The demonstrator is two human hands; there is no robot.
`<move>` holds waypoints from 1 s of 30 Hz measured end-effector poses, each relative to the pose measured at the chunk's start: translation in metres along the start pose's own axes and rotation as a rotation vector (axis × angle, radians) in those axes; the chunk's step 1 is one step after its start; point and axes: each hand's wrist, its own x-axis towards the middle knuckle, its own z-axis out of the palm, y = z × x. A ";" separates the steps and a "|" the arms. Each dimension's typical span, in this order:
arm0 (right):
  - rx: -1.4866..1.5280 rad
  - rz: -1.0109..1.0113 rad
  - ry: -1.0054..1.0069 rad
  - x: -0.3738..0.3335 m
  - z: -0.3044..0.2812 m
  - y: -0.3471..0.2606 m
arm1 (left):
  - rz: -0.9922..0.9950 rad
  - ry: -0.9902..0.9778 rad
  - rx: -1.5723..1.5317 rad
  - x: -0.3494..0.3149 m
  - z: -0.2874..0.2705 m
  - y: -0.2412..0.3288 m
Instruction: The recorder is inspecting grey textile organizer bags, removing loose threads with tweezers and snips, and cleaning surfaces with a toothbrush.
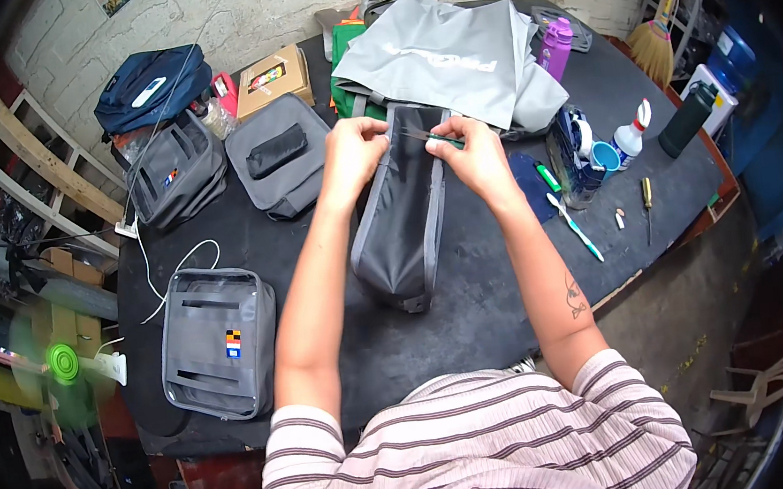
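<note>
A grey, box-shaped bag [402, 234] with grey piped edges stands on the table in front of me, its dark, smooth side facing up. My left hand [356, 154] pinches the bag's far left edge between thumb and fingertips. In my right hand [475, 153] is a pair of small thread snips [419, 135] with thin metal blades and a green handle. The blades point left over the far end of the bag, towards my left fingertips. Whether a thread lies between the blades is too small to tell.
Grey bags [220, 341] lie on the left, one with a black pouch [277, 152] on it. Light grey sheets [435, 56] cover the back. To the right are a purple bottle [556, 48], spray bottle [631, 136], toothbrush [576, 227] and screwdriver [648, 210]. A fan [64, 366] spins at left.
</note>
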 end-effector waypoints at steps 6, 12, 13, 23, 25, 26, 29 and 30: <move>-0.177 -0.055 0.163 0.001 0.016 -0.001 | -0.160 -0.255 -0.016 0.018 -0.017 0.017; -0.204 -0.059 0.219 0.000 0.021 0.003 | -0.119 -0.053 -0.368 0.012 -0.001 -0.015; -0.183 -0.057 0.201 -0.001 0.021 0.003 | -0.072 0.053 -0.358 0.013 0.002 -0.022; -0.081 -0.077 0.197 -0.002 0.021 0.014 | -0.180 -0.029 -0.342 0.014 0.002 -0.006; -0.075 -0.088 0.192 -0.001 0.020 0.011 | -0.128 -0.131 -0.433 0.013 -0.006 -0.008; -0.071 -0.099 0.189 -0.002 0.020 0.010 | -0.101 -0.182 -0.425 0.012 -0.008 -0.009; -0.123 -0.122 0.183 -0.001 0.018 0.006 | -0.050 -0.171 -0.219 0.009 -0.008 0.004; -0.122 -0.121 0.181 -0.002 0.018 0.004 | -0.014 -0.139 -0.046 0.006 -0.009 0.014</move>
